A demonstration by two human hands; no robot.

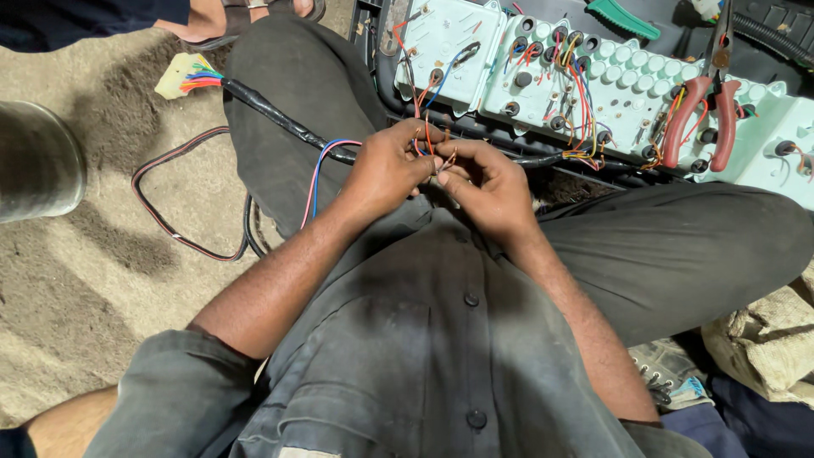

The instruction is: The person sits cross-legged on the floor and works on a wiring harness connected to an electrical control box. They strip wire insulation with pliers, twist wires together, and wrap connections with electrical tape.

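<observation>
**Hands pinch loose wires over a pale instrument panel**

Sandy ground (76, 280) fills the left of the head-camera view, where a person in a dark grey buttoned shirt and dark trousers sits with both forearms reaching forward over the lap. Left hand (386, 170) and right hand (487, 187) meet at the centre, fingertips touching. Both hands have their fingers curled inward and pressed together, pinching the bare ends of thin coloured wires (437, 153) between thumbs and forefingers; the strands rise just above the knuckles. A black taped wiring harness (280, 119) runs across the left thigh to the hands, ending at upper left in a cream plastic connector (180, 76) fanned with coloured leads. Red and blue strands loop loose from the harness beside the left wrist. Just beyond the hands lies a pale green instrument panel back (627, 85), studded with round sockets and threaded with red, blue and orange wiring. Red-handled pliers (704, 110) rest on the panel's right part. A black and red cable loop (182, 220) lies on the sand, near a grey metal cylinder (38, 161) at the left edge.
</observation>
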